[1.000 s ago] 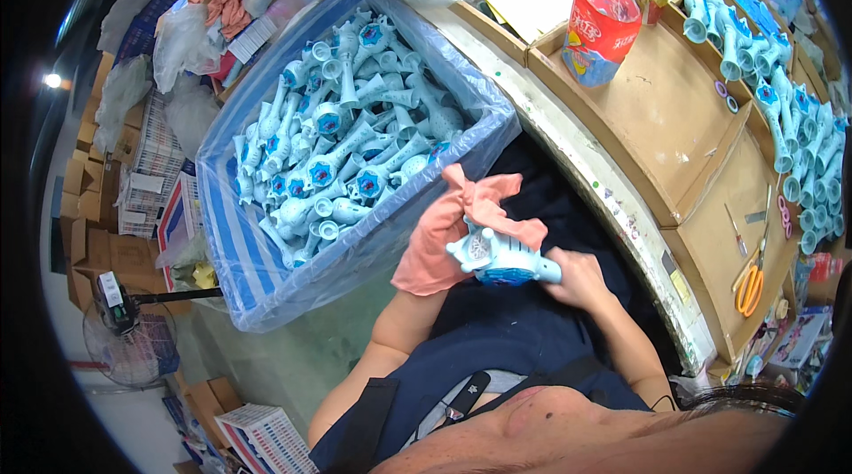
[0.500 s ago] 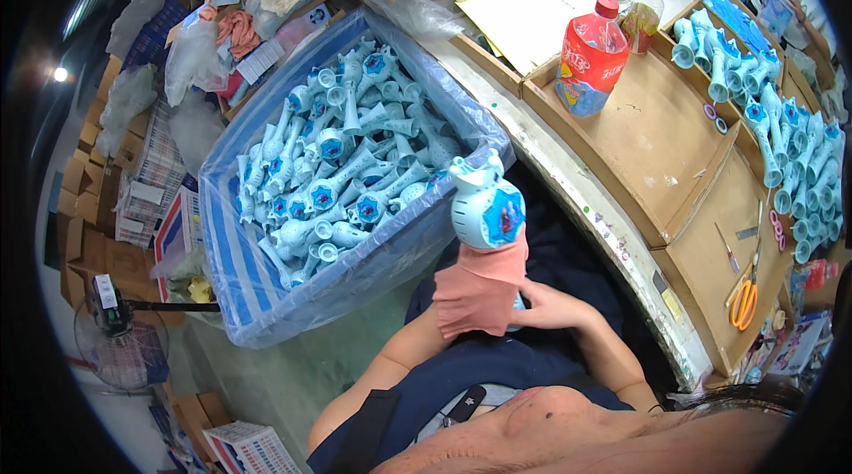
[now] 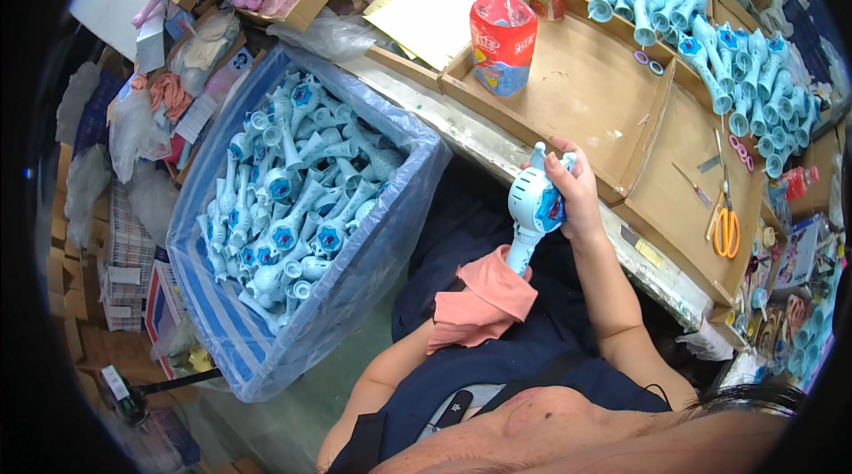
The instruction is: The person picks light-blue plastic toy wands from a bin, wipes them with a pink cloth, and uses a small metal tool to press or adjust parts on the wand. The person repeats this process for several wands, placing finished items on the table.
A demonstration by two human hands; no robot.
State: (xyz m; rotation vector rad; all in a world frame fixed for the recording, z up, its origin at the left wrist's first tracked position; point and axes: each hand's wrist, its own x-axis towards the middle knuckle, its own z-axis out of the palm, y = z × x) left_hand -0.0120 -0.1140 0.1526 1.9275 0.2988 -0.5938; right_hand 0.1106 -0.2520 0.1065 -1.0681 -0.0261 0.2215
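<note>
A light-blue plastic toy wand point(image 3: 526, 208), with a round slotted head and a dark-blue picture panel on it, stands tilted in front of me. My right hand point(image 3: 579, 201) is closed around the side and top of its head, thumb near the small prongs. A salmon-pink cloth point(image 3: 484, 301) drapes over my left hand point(image 3: 529, 273) and wraps the wand's handle. Most of the left fingers are hidden under the cloth; they are closed round the handle through it.
Left of me, a plastic-lined blue striped bin point(image 3: 232, 332) holds a heap of similar wands. On the bench are cardboard trays point(image 3: 612, 88), a red-labelled bottle point(image 3: 503, 39), orange-handled scissors point(image 3: 727, 230) and rows of wands point(image 3: 754, 66). A fan point(image 3: 133, 398) stands lower left.
My right hand has risen from the handle to the wand's head. The cloth has slid down and lies lower round the handle. The view has shifted to the right.
</note>
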